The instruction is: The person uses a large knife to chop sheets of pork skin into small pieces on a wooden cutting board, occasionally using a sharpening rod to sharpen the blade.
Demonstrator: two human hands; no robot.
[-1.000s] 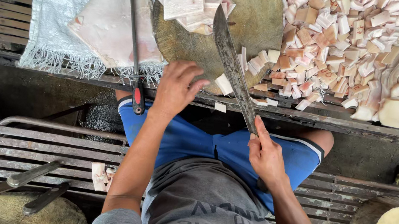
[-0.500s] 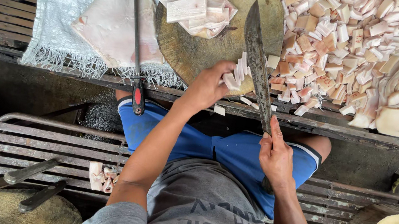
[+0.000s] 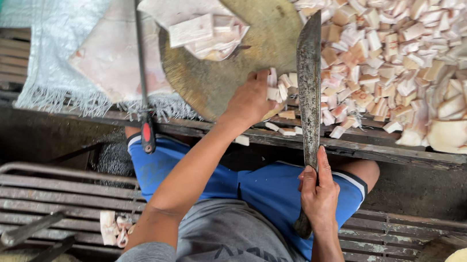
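Right hand point(image 3: 319, 195) grips cleaver point(image 3: 310, 81), blade parked off-board; left hand point(image 3: 253, 99), fingers curled, sweeps fat cubes point(image 3: 281, 93) w/ fingertips.

It looked like a rough open-air meat-cutting stall, not a home kitchen: a worn round wooden chopping block point(image 3: 235, 56) sat on a weathered plank table point(image 3: 359, 149), beside a heap of pale cubed fatty meat pieces point(image 3: 392, 55), a long dark-bladed cleaver point(image 3: 309, 93) and a slatted metal bench point(image 3: 52, 204).

Left hand point(image 3: 253, 99) advanced onto round board's point(image 3: 215, 83) edge — among cut cubes point(image 3: 280, 87); cleaver point(image 3: 310, 81) swung upright.
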